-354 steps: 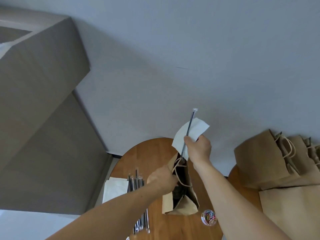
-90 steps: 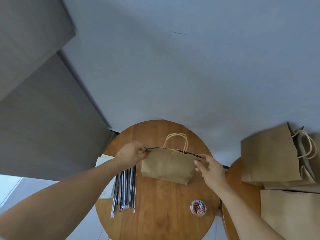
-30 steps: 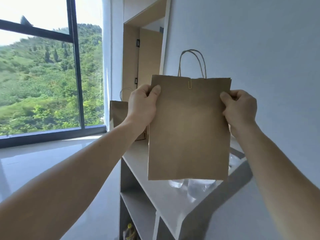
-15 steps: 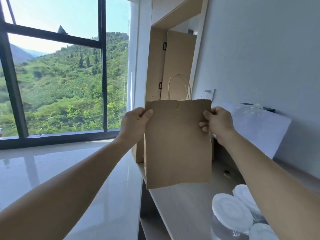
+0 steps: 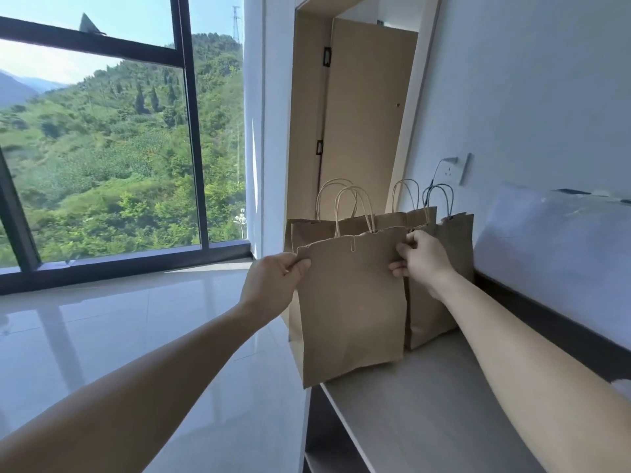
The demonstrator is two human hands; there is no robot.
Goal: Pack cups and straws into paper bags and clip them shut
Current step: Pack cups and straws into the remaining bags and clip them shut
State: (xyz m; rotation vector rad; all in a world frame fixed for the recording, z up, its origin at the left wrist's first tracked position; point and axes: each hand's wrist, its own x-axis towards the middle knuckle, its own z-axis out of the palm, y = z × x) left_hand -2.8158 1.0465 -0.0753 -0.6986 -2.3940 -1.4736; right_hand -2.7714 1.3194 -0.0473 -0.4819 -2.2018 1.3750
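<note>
Care at the edge: left hand (image 5: 273, 278) and right hand (image 5: 423, 261) each pinch an upper corner of the clipped paper bag (image 5: 351, 308), whose base overhangs the shelf (image 5: 409, 397) edge. Seat it fully beside the standing bags (image 5: 440, 285) before letting go.

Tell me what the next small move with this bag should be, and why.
Probably ease the clipped bag rightward, fully onto the shelf. Left hand and right hand pinch its top corners, a paper clip holds its mouth, and its lower left corner seems to overhang the shelf edge in front of the other bags.
</note>
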